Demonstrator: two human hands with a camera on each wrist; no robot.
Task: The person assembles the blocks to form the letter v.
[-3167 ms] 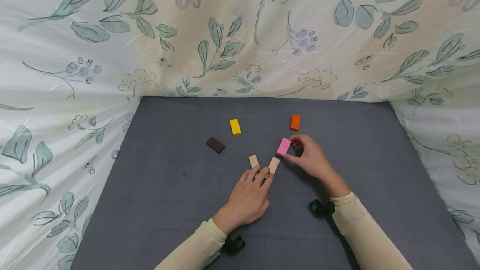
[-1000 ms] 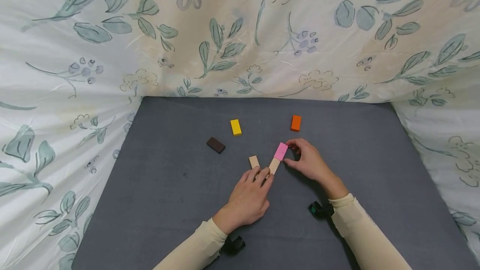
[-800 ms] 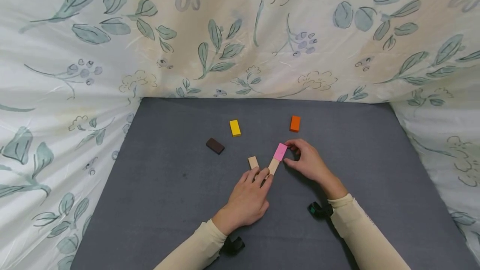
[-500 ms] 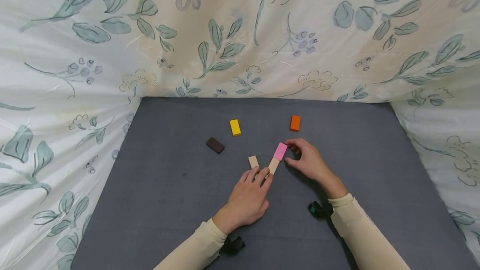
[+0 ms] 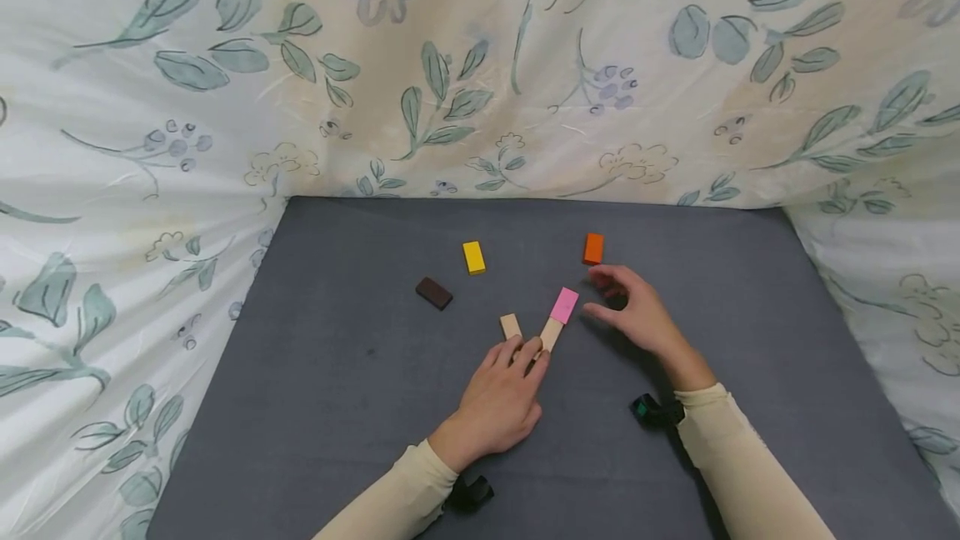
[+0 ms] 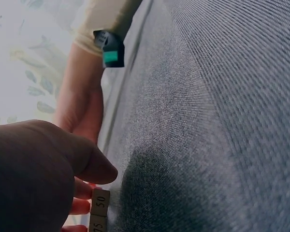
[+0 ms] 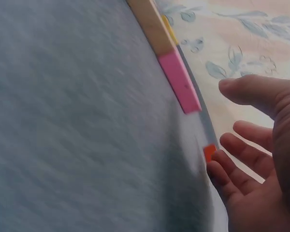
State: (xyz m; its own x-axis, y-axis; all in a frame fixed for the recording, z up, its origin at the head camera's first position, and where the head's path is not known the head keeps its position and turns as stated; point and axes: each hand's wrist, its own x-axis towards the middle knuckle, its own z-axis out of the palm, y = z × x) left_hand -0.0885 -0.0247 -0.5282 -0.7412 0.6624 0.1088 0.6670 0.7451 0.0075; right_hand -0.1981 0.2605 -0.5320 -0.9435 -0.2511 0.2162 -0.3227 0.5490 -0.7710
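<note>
My left hand (image 5: 491, 402) rests its extended fingers on plain wooden blocks, hiding part of them. One wooden block (image 5: 511, 325) sticks out to the left of the fingers, another wooden block (image 5: 551, 334) to the right. Printed numbers, 50 and 75, show on the sides of wooden blocks (image 6: 100, 202) in the left wrist view. A pink block (image 5: 564, 306) lies end to end with the right wooden one, continuing its slanted line. Just right of the pink block, apart from it, my right hand (image 5: 637, 311) hovers with thumb and fingers spread, holding nothing.
An orange block (image 5: 593, 248) lies beyond my right hand. Further left are a yellow block (image 5: 474, 257) and a dark brown block (image 5: 434, 293). Everything lies on a grey cloth surface (image 5: 322, 373), with a floral curtain (image 5: 450, 65) behind and at the sides.
The pink block has come down-left against the end of the right wooden block. My right hand has since let go and moved off to the right. My left hand stays in place.
</note>
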